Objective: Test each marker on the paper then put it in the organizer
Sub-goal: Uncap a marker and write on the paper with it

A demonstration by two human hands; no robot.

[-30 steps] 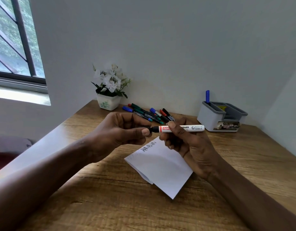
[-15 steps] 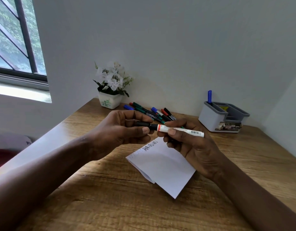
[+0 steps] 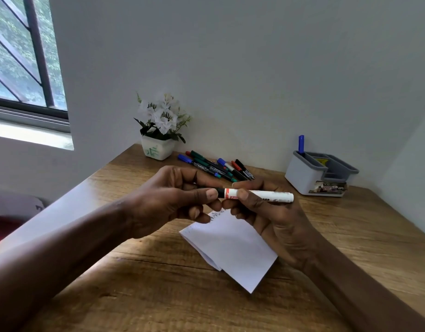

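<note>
The left hand (image 3: 173, 200) curls thumb and fingers round the black cap (image 3: 220, 192). The right hand (image 3: 273, 219) pinches the white marker (image 3: 266, 195), held level just above the paper (image 3: 233, 248). Whether the cap is coming off or going on I cannot tell. Either way, slide it straight along the barrel, keeping both grips firm. The organizer (image 3: 302, 178) stands well apart, far right on the table (image 3: 158, 295).

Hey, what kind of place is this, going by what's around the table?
Most likely a home study corner: a wooden table pushed into a wall corner beside a window, holding a grey desk organizer, a pile of markers and a small pot of white flowers.
</note>
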